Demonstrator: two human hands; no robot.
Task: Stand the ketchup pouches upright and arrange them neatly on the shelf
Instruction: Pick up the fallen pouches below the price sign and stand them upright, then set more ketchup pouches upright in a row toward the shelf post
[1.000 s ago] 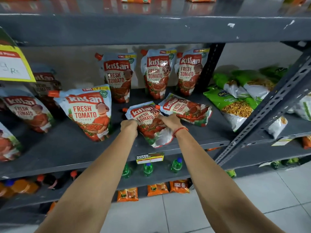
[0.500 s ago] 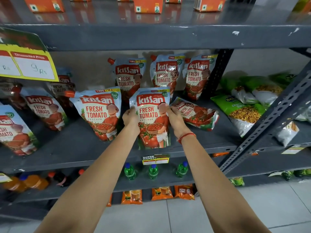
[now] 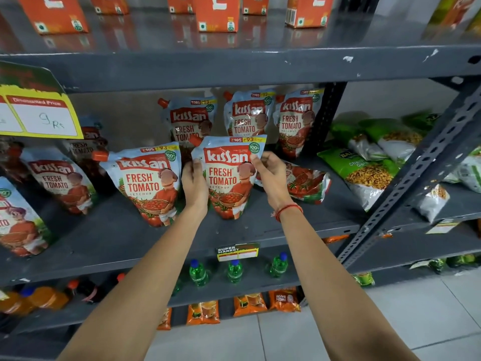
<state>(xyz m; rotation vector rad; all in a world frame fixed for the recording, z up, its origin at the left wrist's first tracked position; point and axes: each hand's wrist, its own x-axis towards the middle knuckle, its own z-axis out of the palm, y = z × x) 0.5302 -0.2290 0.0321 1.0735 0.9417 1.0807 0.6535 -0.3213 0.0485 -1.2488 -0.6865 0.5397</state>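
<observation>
A Kissan ketchup pouch stands upright on the grey shelf, held on both sides. My left hand grips its left edge and my right hand grips its upper right edge. Just to its left stands another upright pouch. Behind my right hand one pouch lies flat on the shelf. Three upright pouches line the back: one on the left, one in the middle, one on the right. More pouches stand at the left.
Green snack bags lie to the right past a slotted upright post. A yellow price tag hangs from the upper shelf at left. Orange cartons stand on the top shelf. Green bottles stand on the shelf below.
The pouch lay flat a second ago; both hands lifted it upright and now hold it standing beside the left pouch. The view has tilted upward.
</observation>
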